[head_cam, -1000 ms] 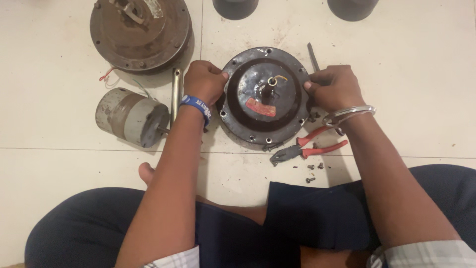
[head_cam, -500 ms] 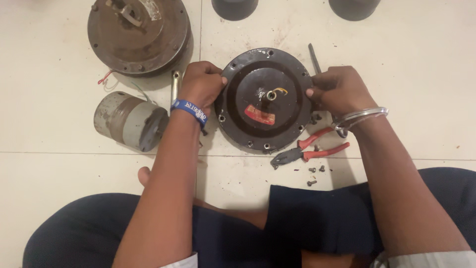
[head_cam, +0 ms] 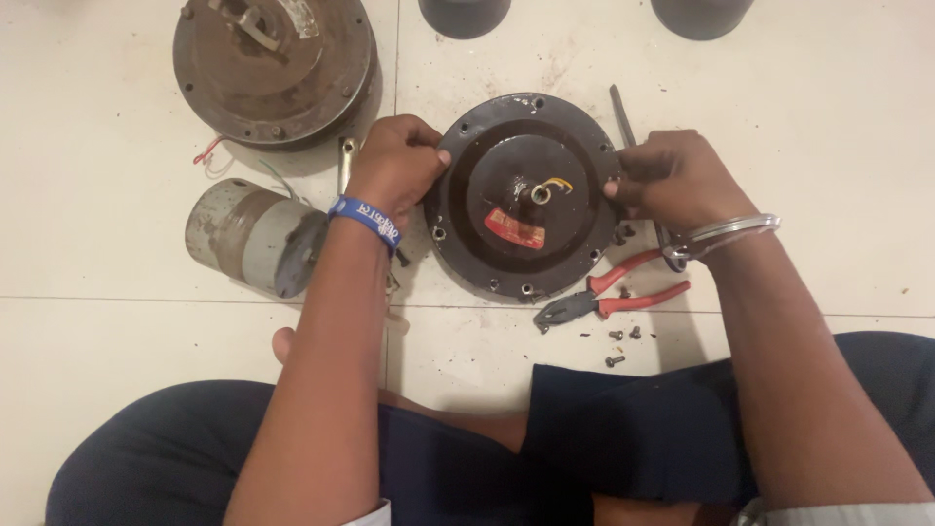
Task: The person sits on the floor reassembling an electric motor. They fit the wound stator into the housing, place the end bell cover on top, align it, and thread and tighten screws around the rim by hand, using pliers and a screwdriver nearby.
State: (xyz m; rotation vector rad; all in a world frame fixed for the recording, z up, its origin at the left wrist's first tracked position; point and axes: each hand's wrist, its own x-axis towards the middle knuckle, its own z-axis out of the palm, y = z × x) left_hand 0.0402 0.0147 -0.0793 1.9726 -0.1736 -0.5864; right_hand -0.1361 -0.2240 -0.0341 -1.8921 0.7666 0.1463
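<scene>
I see a dark brown round motor cover (head_cam: 526, 195) with a red label (head_cam: 513, 229) and a yellow wire (head_cam: 557, 183) at its centre. My left hand (head_cam: 394, 166) wears a blue wristband (head_cam: 365, 216) with white lettering; my right hand (head_cam: 674, 180) wears a silver bangle (head_cam: 726, 234). Red-handled pliers (head_cam: 609, 297) lie on the off-white tiled floor (head_cam: 828, 117). A rusty brown motor housing (head_cam: 273, 63) and a grey cylinder (head_cam: 253, 237) with red and green wires sit nearby. My trousers are dark navy.
</scene>
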